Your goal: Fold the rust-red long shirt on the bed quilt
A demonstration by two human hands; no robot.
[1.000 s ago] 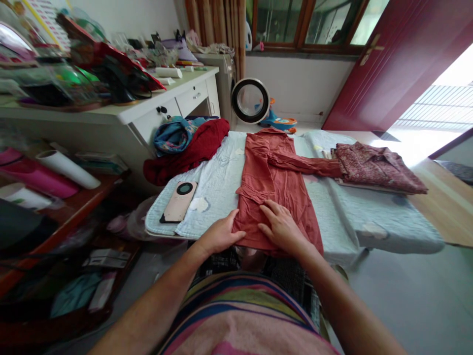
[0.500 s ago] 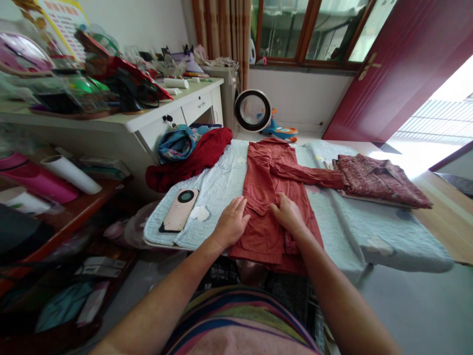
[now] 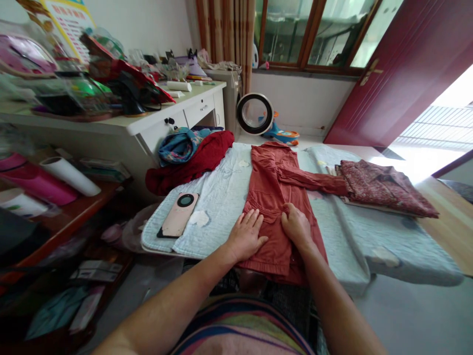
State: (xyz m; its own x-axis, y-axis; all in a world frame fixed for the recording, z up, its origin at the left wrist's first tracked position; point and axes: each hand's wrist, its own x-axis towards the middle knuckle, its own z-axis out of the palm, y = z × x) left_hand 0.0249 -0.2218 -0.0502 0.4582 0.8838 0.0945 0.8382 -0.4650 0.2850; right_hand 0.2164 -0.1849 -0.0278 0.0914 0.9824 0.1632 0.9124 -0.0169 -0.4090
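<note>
A rust-red shirt (image 3: 271, 190) lies partly folded in front of me, one sleeve (image 3: 314, 180) stretched out to the right. Flat on its left front is my left hand (image 3: 247, 236), fingers extended. My right hand (image 3: 296, 227) has its fingers curled, pinching the shirt's cloth near the middle. The lower hem hangs over the near edge of the pale blue quilted cover (image 3: 221, 197). At the sleeve's end rests a stack of folded patterned clothes (image 3: 384, 187). A phone (image 3: 180, 214) lies to the left on the cover.
Crumpled red cloth (image 3: 195, 160) and a blue floral garment (image 3: 181, 145) are heaped at the back left. A cluttered white desk (image 3: 133, 125) stands behind them. Near the wall are a round appliance door (image 3: 254, 113) and a blue-orange toy (image 3: 283, 134). A maroon door (image 3: 391, 74) stands at right.
My left hand has moved right and flattened onto the shirt's front. My right hand keeps its pinch on the cloth. The view has shifted slightly.
</note>
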